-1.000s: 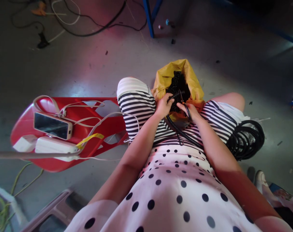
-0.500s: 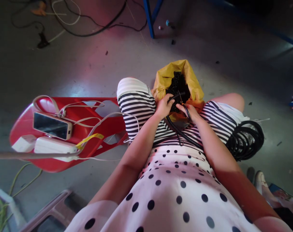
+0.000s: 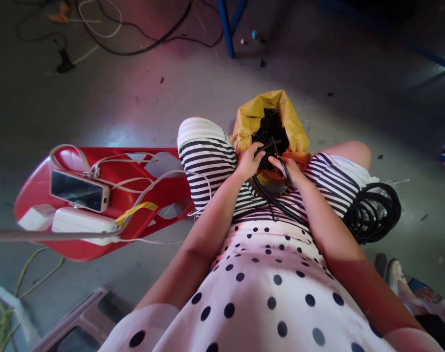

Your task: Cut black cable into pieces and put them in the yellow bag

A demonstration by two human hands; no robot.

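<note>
My left hand (image 3: 249, 161) is closed around a black corrugated tube (image 3: 268, 194) near its end, over the mouth of a yellow bag (image 3: 296, 126). From there the tube runs back across my lap towards my right side. In my right hand (image 3: 295, 171) is a pair of scissors (image 3: 287, 171) with dark handles and a bit of orange at the pivot. Their blades point up and away, right by the tube's end; whether they touch it cannot be made out. Inside the bag, between my knees, lies a heap of black pieces (image 3: 269, 121).
A coil of black tubing (image 3: 378, 212) rests beside my right thigh. To my left, a red stool (image 3: 134, 193) carries a phone (image 3: 79, 189), a white power bank (image 3: 83, 221) and cables. A grey plastic stool (image 3: 83, 318) stands lower left. Blue metal legs (image 3: 228, 29) rise ahead.
My right hand and the scissors have shifted very slightly, and the blades now show a little more clearly beside the tube's end. My left hand keeps its place on the tube.
</note>
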